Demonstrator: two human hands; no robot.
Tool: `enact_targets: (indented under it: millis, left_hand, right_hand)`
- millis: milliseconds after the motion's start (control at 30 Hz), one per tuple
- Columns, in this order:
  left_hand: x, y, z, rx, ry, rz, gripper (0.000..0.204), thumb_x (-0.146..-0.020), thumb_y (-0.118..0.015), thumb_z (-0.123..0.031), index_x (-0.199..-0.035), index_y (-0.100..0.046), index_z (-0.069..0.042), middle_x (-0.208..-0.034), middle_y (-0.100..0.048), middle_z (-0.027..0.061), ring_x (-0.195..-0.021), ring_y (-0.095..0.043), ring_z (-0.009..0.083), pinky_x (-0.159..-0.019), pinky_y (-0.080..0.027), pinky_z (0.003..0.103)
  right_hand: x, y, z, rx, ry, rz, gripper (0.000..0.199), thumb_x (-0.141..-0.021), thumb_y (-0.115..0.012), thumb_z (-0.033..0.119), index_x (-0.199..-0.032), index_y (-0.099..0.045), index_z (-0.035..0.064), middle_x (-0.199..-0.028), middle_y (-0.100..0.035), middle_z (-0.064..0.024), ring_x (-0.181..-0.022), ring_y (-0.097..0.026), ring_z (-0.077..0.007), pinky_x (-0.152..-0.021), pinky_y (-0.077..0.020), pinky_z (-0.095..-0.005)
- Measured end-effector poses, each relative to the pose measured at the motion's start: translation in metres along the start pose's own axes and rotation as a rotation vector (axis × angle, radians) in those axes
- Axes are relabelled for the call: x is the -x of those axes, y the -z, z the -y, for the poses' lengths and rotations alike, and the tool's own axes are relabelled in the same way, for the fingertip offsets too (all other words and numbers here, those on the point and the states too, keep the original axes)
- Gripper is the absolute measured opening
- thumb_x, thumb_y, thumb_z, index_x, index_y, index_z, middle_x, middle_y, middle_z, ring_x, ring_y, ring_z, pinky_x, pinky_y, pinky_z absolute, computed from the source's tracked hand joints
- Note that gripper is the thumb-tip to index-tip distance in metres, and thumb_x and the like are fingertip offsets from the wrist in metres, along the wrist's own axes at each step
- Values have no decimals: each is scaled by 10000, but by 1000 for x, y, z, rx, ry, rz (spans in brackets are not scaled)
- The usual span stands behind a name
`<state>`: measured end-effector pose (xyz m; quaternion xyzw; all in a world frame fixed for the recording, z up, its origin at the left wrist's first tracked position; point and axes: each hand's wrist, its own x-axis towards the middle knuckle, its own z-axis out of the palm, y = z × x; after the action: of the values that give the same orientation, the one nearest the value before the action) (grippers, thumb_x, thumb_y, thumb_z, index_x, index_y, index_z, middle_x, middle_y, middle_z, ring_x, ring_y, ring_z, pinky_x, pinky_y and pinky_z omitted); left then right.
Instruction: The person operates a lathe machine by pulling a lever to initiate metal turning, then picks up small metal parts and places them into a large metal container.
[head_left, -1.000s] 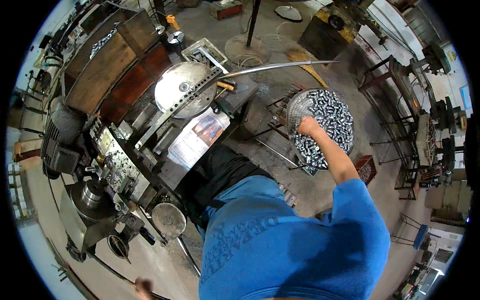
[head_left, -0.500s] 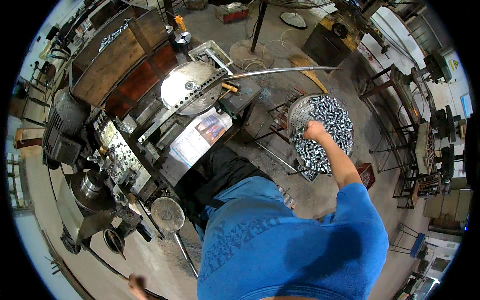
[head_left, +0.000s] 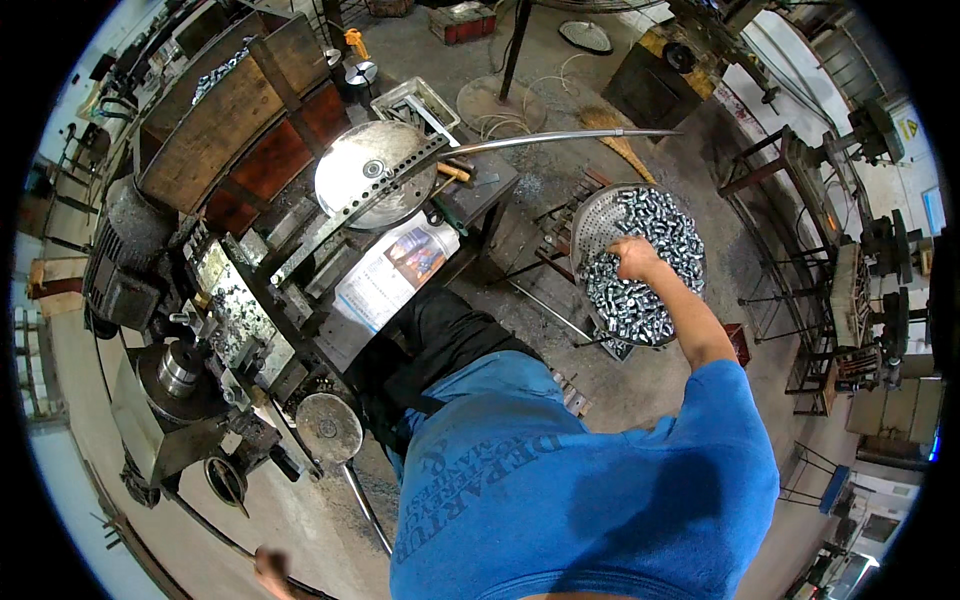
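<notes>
The right hand, fingers curled shut into a heap of small shiny metal cylinders (too many to count), rests in one round perforated steel basket. Left hand blurred, grip unclear.

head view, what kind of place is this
Most likely a metal workshop: a lathe-like machine, a perforated basin of small metal parts that the right hand reaches into, and metal racks on a gritty floor.
</notes>
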<state>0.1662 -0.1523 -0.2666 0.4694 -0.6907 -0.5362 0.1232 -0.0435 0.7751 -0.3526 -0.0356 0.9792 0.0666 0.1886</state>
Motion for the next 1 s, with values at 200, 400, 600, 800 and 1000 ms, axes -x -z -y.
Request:
enact_targets:
  millis: [200,400,600,800,1000]
  left_hand:
    - [-3,5,-2,-21,-5,73,235,-828,-637,-236,-863,-522,-35,-544,-441,15,-445,-441,126,-445,-437,307]
    - [-2,-13,-8,-72,-45,-27,268,-833,-615,-228,-936,-493,-13,-534,-475,58,-401,-452,149,-407,-449,309]
    - [-8,-9,4,-50,-54,-23,305,-829,-610,-222,-985,-494,13,-559,-541,116,-419,-531,201,-405,-487,331]
    - [10,-29,-18,-75,-75,-121,324,-816,-637,-246,-936,-511,27,-554,-545,116,-432,-545,191,-431,-508,330]
    - [34,-28,-26,45,-97,-13,293,-794,-670,-189,-929,-565,49,-645,-576,145,-540,-539,198,-532,-519,342]
  right_hand:
    - [-25,-20,22,-393,-377,154,430,-624,-598,272,-1008,-646,86,-1018,-616,-180,-959,-588,-306,-866,-460,-356]
    - [-18,-4,37,-539,-553,136,408,-619,-587,254,-893,-632,-46,-989,-601,-253,-961,-587,-350,-844,-473,-392]
    - [-63,-99,-1,-287,-159,128,363,-654,-576,358,-865,-672,77,-1002,-634,-119,-983,-580,-266,-856,-452,-336]
    - [-42,-30,46,-391,-604,143,434,-647,-621,391,-947,-667,80,-1076,-617,-99,-1025,-575,-228,-875,-448,-310]
    - [-31,3,58,-469,-745,82,398,-675,-622,352,-961,-657,79,-1098,-597,-109,-1043,-558,-241,-844,-467,-306]
